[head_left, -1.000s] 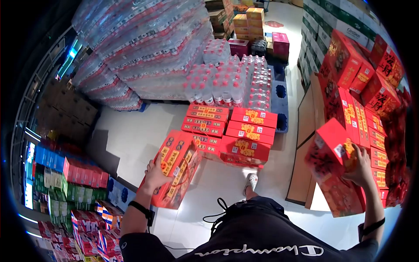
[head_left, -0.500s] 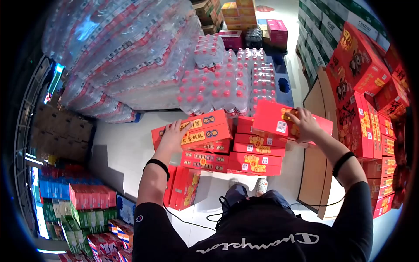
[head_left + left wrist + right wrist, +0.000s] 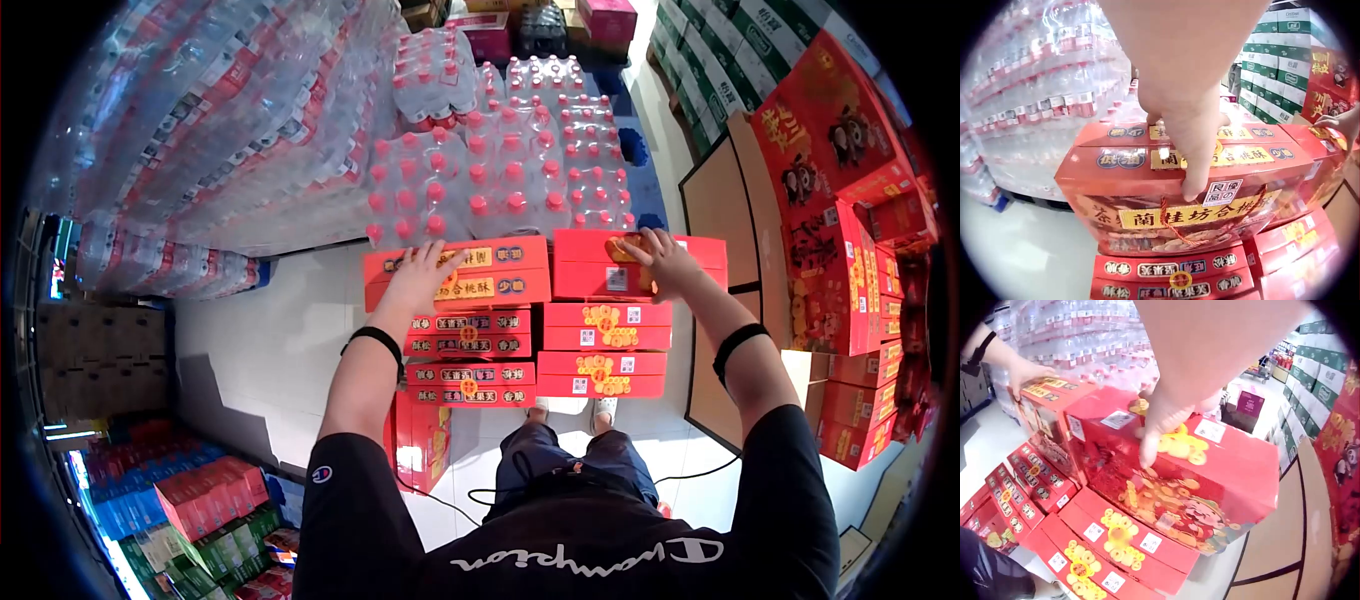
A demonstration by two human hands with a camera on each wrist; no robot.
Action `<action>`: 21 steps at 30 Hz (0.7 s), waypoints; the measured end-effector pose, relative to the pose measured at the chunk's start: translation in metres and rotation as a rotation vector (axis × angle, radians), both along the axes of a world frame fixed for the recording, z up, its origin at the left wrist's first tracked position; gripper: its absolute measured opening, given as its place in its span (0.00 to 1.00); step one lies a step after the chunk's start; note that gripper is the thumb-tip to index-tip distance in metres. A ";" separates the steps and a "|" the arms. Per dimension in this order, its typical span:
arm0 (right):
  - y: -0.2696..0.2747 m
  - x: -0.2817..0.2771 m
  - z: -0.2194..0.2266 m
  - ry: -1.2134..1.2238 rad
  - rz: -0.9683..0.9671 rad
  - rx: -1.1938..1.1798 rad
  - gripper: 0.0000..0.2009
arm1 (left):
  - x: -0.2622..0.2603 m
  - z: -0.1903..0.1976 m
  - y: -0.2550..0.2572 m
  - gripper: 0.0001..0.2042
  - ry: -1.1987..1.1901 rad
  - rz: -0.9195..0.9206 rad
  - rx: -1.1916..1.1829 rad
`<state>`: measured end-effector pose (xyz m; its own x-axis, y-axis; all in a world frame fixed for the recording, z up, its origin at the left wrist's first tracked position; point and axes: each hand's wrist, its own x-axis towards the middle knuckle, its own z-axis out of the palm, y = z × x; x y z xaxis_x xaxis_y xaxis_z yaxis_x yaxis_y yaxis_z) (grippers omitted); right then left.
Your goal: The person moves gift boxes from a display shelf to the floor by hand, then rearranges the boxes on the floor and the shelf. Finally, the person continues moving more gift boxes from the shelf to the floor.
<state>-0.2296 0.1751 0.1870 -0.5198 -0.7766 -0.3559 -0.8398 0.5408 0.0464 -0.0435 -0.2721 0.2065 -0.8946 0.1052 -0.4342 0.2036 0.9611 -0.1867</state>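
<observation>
My left hand grips a red pastry gift box with gold lettering from above. In the left wrist view its thumb lies on the front face of this box, near a red cord handle. To the right, my right hand holds another red gift box with a coin pattern, the thumb over its top edge in the right wrist view. Both boxes sit side by side at the far edge of the stacked red boxes, close to the bottled-water packs.
A wrapped pallet of bottled water rises at the left. On the right stand a wooden panel and a display of red gift boxes. Another red box stands on the floor near my legs. Green-and-white cartons are stacked behind.
Both boxes came inward from my sides, the left from the floor side, the right from the display. They are now level and side by side beyond the stack, with both hands still on them.
</observation>
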 end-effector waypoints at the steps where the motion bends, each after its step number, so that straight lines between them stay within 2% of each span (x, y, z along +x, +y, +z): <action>1: -0.005 0.001 -0.009 0.024 -0.068 0.062 0.69 | -0.002 -0.007 0.000 0.65 -0.011 0.007 -0.027; 2: -0.006 -0.002 -0.016 0.016 -0.095 0.042 0.69 | -0.001 -0.014 0.000 0.64 -0.024 0.017 -0.053; 4: -0.012 -0.003 -0.012 -0.004 -0.150 0.004 0.70 | -0.005 -0.015 -0.004 0.67 -0.018 0.040 0.051; 7: -0.027 -0.010 0.004 -0.065 -0.109 0.023 0.67 | -0.018 -0.001 0.004 0.68 -0.118 0.091 0.095; 11: -0.032 -0.013 -0.009 -0.087 -0.070 -0.137 0.64 | -0.011 -0.008 -0.009 0.67 -0.061 0.039 0.102; 14: -0.043 -0.001 -0.018 -0.027 -0.096 -0.114 0.66 | -0.003 -0.019 -0.017 0.66 -0.005 0.082 0.139; 17: -0.055 0.000 -0.012 0.008 -0.124 0.019 0.68 | -0.001 -0.021 -0.003 0.65 0.023 0.130 0.035; 20: -0.048 0.013 -0.004 0.035 -0.155 -0.067 0.68 | 0.000 -0.005 0.016 0.66 -0.017 0.225 0.082; 21: -0.039 0.019 -0.004 0.042 -0.167 -0.191 0.64 | 0.003 0.009 0.028 0.61 0.040 0.218 0.101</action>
